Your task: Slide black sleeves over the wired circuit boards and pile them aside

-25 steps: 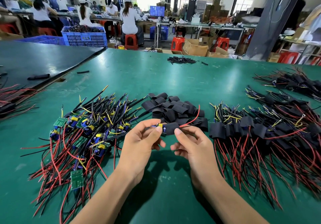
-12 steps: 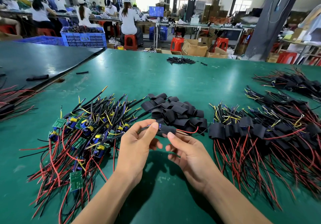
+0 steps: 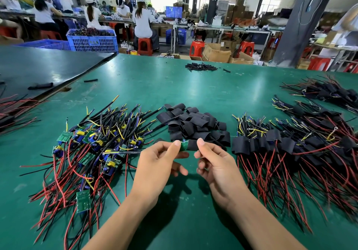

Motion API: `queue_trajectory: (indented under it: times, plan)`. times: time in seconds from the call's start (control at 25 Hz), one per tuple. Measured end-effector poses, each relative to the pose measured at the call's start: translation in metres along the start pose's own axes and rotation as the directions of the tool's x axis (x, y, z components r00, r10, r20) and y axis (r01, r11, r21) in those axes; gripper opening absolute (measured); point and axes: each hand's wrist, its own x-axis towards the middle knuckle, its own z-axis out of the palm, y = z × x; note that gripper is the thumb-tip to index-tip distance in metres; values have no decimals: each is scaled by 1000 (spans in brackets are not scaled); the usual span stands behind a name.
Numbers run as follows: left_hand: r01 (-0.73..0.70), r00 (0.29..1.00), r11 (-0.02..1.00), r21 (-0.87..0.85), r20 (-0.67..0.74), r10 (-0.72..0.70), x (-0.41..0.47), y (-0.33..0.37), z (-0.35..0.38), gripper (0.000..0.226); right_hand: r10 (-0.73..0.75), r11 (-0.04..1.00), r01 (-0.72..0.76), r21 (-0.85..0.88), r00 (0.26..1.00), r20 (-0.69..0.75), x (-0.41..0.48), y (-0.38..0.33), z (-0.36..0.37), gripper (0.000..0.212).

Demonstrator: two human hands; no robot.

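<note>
- Left hand (image 3: pixel 162 158) pinches the green circuit board (image 3: pixel 184 145) by its left end; right hand (image 3: pixel 217 162) pinches the black sleeve (image 3: pixel 192 145), both held above the tabletop (image 3: pixel 174 86).
- Sleeve sits right of the exposed board end, touching it; their shared long axis runs left-right.
- I judge the sleeve must travel leftward; the finished pile (image 3: pixel 290 147) lies nearer the right hand.
</note>
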Motion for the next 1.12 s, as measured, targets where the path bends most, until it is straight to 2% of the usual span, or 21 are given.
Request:
queue_trajectory:
  times: [0.12, 0.4, 0.56, 0.68, 0.76, 1.0, 1.12]
  plan:
    - [3, 1000, 999, -40, -13, -3, 1, 1, -3, 22, 37, 999, -37, -5, 999, 39, 0, 3, 0, 15]
    - [-83, 996, 997, 2, -30, 83, -2, 0, 1, 6, 25, 1000, -25, 1, 999, 26, 3, 7, -2, 16]
    - [-97, 995, 994, -43, 11, 98, -1, -1, -1, 9, 13, 1000, -13, 16, 1000, 24, 3, 8, -3, 10]
    - [-135, 991, 990, -33, 18, 135, -2, -3, 0, 10, -51, 999, 51, 6, 998, -44, 3, 11, -2, 30]
    - [-159, 987, 987, -9, 10, 159, -3, -5, 2, 10, -96, 995, 97, 20, 994, -54, 2, 13, -1, 35]
    - [-222, 967, 961, 164, -87, 238, -4, -8, 5, 15, -169, 979, 165, -123, 985, -24, -2, 12, -1, 20]
    - [-229, 955, 952, 202, -143, 260, -4, -7, 5, 18, -184, 973, 182, -143, 983, -1, -2, 12, 0, 19]
